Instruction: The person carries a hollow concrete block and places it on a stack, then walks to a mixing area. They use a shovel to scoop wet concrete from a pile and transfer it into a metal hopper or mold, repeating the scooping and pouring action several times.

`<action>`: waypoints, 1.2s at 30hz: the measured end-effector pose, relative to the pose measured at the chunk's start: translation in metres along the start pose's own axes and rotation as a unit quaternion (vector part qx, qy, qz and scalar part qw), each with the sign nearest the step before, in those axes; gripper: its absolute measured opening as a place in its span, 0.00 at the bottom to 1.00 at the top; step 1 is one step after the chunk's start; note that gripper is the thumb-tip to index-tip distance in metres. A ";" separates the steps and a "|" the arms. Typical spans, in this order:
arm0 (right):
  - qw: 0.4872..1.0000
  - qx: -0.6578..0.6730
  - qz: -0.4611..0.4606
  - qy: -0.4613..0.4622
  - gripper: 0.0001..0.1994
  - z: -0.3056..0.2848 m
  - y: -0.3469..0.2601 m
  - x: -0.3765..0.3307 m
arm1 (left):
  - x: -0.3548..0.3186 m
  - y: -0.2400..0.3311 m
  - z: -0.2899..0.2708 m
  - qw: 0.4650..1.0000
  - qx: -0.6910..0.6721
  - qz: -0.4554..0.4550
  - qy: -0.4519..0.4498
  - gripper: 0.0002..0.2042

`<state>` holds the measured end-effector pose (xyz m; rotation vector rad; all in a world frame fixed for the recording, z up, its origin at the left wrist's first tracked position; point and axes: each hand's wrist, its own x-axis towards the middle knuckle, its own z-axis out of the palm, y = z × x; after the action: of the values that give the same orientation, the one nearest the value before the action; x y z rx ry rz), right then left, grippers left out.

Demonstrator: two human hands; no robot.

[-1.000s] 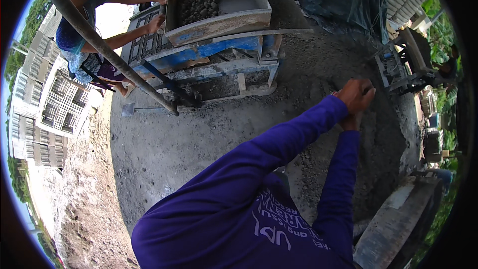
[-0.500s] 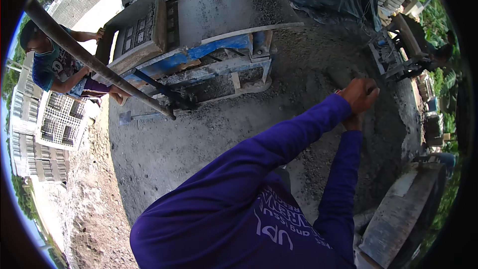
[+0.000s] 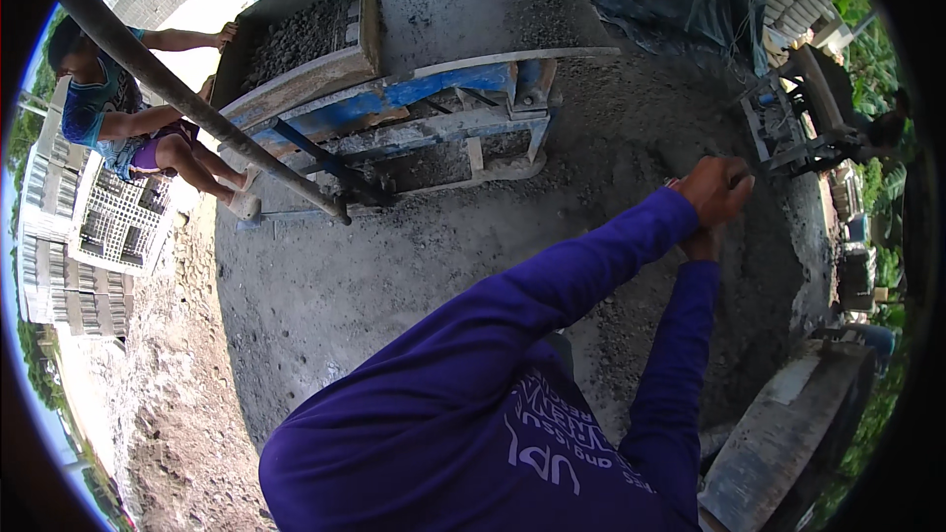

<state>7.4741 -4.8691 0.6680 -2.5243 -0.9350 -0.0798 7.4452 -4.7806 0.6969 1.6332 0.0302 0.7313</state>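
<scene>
My left hand (image 3: 717, 189) is closed, its fingers curled in on themselves, at the right over the dark ground. Right beneath it, against its wrist, is my right hand (image 3: 701, 242), mostly hidden by the left one, so its fingers do not show. Whether anything lies in either hand I cannot make out. To the upper left, a blue-framed block-making machine (image 3: 399, 96) carries an open metal box (image 3: 367, 25) with a gritty grey mix (image 3: 301, 42) inside. A co-worker (image 3: 118, 108) grips the box's left side.
A slanting metal pole (image 3: 202, 118) crosses the upper left. Dark sheeting (image 3: 680, 0) hangs at the back, with a metal frame (image 3: 778, 118) to its right. A worn flat panel (image 3: 783, 414) leans at lower right. Pale slotted blocks (image 3: 120, 217) stand at left.
The metal box has shifted right along the machine, and the grey mix now shows where block-shaped openings were visible. The co-worker's legs have come into fuller view. My hands stay nearly still.
</scene>
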 end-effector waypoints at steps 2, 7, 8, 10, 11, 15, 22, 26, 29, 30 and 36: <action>1.000 -0.001 0.000 0.000 0.24 0.002 -0.002 0.000 | -0.002 0.002 -0.002 1.000 -0.014 -0.008 0.005 0.12; 1.000 -0.007 0.012 0.002 0.24 0.004 -0.002 -0.005 | -0.004 0.005 -0.003 0.999 -0.028 -0.021 0.003 0.12; 1.000 -0.009 0.017 0.001 0.24 0.004 -0.002 -0.007 | -0.005 0.006 -0.004 0.999 -0.033 -0.019 0.009 0.12; 1.000 -0.008 0.018 -0.011 0.24 0.005 -0.010 -0.009 | -0.006 0.005 -0.007 0.999 -0.042 -0.025 0.001 0.12; 0.999 -0.010 0.027 -0.019 0.24 0.004 -0.011 -0.012 | -0.007 0.004 -0.004 0.998 -0.056 -0.013 0.015 0.13; 0.993 -0.067 0.040 -0.088 0.22 -0.007 -0.012 -0.028 | -0.019 0.008 -0.004 0.972 -0.210 -0.089 0.059 0.13; 0.989 -0.090 0.090 -0.076 0.18 -0.047 0.004 -0.072 | -0.122 -0.159 -0.013 0.904 0.017 -0.395 0.163 0.14; 0.985 -0.055 0.155 -0.050 0.19 -0.057 0.031 -0.107 | -0.190 -0.159 0.030 0.722 -0.089 -0.685 0.015 0.28; 0.985 -0.020 0.151 -0.074 0.20 -0.060 0.014 -0.128 | -0.213 -0.160 0.070 0.571 -0.244 -0.784 0.010 0.30; 0.985 -0.022 0.154 -0.075 0.20 -0.059 0.000 -0.134 | -0.224 -0.179 0.084 0.569 -0.245 -0.785 0.008 0.30; 0.979 0.074 0.189 -0.007 0.18 -0.083 0.022 -0.181 | -0.224 -0.183 0.151 0.550 -0.413 -0.676 0.265 0.35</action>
<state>7.3575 -5.0289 0.6972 -2.5172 -0.4337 0.1212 7.4074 -4.9680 0.4317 0.0838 1.1011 -0.1120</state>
